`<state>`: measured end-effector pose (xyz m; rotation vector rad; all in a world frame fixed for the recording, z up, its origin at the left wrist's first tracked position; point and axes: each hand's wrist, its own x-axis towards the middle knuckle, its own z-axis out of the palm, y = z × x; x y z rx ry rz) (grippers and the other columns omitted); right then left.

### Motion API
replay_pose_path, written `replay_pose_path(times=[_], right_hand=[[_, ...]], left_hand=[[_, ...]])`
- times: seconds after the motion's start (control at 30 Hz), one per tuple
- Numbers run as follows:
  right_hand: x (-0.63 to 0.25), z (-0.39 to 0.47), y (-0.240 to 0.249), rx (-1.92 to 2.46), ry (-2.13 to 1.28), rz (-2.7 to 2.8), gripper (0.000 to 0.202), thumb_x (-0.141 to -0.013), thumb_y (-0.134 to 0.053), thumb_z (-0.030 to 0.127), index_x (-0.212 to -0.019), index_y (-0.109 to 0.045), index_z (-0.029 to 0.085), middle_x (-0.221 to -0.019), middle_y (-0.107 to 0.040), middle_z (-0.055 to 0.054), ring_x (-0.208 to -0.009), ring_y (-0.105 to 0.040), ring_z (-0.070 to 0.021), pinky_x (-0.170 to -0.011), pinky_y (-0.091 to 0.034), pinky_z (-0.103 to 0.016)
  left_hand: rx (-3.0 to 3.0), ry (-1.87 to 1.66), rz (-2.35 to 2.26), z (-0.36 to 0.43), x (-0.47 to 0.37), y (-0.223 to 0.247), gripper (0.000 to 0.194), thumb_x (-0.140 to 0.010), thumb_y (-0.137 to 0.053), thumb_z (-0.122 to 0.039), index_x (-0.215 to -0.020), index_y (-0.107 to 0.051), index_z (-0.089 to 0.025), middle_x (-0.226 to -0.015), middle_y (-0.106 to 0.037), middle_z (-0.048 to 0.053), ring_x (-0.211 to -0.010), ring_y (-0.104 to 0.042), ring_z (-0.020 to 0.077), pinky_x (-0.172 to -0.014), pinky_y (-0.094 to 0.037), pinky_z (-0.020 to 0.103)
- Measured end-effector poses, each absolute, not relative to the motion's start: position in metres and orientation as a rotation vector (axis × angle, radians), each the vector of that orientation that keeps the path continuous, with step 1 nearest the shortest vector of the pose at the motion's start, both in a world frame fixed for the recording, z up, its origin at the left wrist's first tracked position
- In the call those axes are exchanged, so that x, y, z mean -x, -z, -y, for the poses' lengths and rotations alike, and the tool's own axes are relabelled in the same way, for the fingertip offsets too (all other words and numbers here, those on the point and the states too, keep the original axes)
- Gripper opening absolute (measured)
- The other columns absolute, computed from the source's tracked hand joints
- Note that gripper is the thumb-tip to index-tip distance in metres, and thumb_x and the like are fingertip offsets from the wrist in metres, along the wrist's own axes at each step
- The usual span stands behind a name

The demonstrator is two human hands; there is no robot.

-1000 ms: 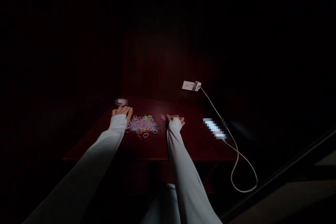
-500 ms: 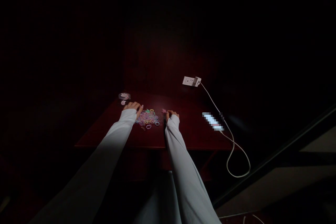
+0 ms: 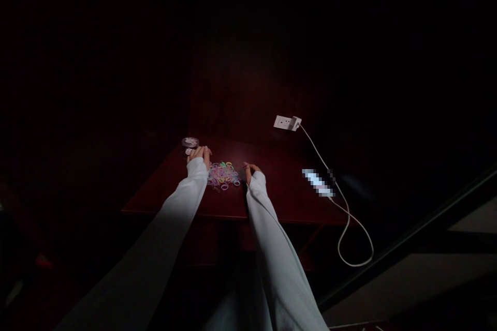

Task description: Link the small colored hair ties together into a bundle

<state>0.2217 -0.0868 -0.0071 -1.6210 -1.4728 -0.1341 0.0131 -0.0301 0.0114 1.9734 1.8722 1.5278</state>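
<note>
A pile of small pastel hair ties (image 3: 223,175) lies on a dark red table (image 3: 221,207). At its upper left is my left hand (image 3: 199,154), its fingers bunched with the thumb; whatever they hold, if anything, is too small to make out. To the right of the pile, my right hand (image 3: 252,169) pinches a small bunch of pink hair ties (image 3: 246,164) between thumb and fingers. A clear round container (image 3: 190,142) with pale pink pieces inside stands just beyond my left hand, and a small pale pink round piece (image 3: 188,151) sits by it.
A phone with a blurred bright screen (image 3: 318,183) lies on the right of the table. Its white cable (image 3: 344,232) loops past the table edge and up to a charger (image 3: 296,123) in a wall socket (image 3: 282,122). The surroundings are very dark.
My left hand has lifted and drawn its fingers together at the pile's edge. The pink bunch, earlier beside my right fingertips, is now between them. The whole view has shifted slightly.
</note>
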Motion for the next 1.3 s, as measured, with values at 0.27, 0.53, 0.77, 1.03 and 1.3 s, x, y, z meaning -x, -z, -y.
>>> replay_pose_path(times=[0.27, 0.53, 0.77, 1.03, 1.3], right_hand=[[-0.171, 0.104, -0.012, 1.658, 0.156, 2.009, 0.073, -0.074, -0.083, 0.061, -0.139, -0.066, 0.033, -0.141, -0.062, -0.007, -0.125, -0.049, -0.0317, -0.108, -0.037, -0.044], [-0.159, 0.088, -0.008, 1.734, 0.043, 1.994, 0.041, -0.087, -0.076, 0.045, -0.124, -0.076, 0.028, -0.135, -0.07, -0.007, -0.128, -0.046, -0.0332, -0.109, -0.033, -0.045], [-0.172, 0.077, -0.006, 1.643, -0.219, 1.499, 0.015, -0.084, -0.077, 0.038, -0.094, -0.085, 0.029, -0.107, -0.077, -0.005, -0.121, -0.055, -0.0281, -0.113, -0.031, -0.044], [-0.192, 0.062, 0.01, 1.384, -0.413, 1.214, 0.032, -0.073, -0.082, 0.051, -0.083, -0.086, 0.021, -0.099, -0.08, -0.01, -0.119, -0.063, -0.0314, -0.109, -0.045, -0.042], [-0.195, 0.054, 0.011, 1.157, -0.473, 1.123, 0.047, -0.08, -0.072, 0.063, -0.082, -0.083, 0.017, -0.081, -0.08, -0.009, -0.093, -0.072, -0.0271, -0.084, -0.056, -0.036]], left_hand=[[-1.703, -1.569, -2.075, 0.028, -0.012, -0.008, 0.033, -0.103, -0.039, -0.028, -0.106, -0.071, -0.02, -0.134, -0.069, 0.014, -0.122, -0.059, 0.0343, -0.093, -0.046, 0.045], [-2.173, -1.417, -1.75, 0.02, -0.007, -0.009, 0.033, -0.103, -0.039, -0.023, -0.088, -0.068, -0.022, -0.104, -0.074, 0.009, -0.106, -0.061, 0.0259, -0.094, -0.045, 0.039], [-2.423, -1.297, -1.398, 0.02, -0.003, -0.013, 0.03, -0.104, -0.043, -0.025, -0.094, -0.071, -0.025, -0.105, -0.073, 0.003, -0.103, -0.058, 0.0228, -0.094, -0.043, 0.036], [-2.376, -1.25, -1.439, 0.016, 0.0, -0.012, 0.015, -0.096, -0.058, -0.024, -0.102, -0.072, -0.026, -0.108, -0.072, 0.004, -0.109, -0.056, 0.0262, -0.094, -0.04, 0.039], [-2.474, -1.12, -1.278, 0.021, -0.002, -0.004, 0.019, -0.097, -0.059, -0.031, -0.104, -0.076, -0.028, -0.109, -0.076, 0.001, -0.109, -0.057, 0.0253, -0.096, -0.036, 0.04]])
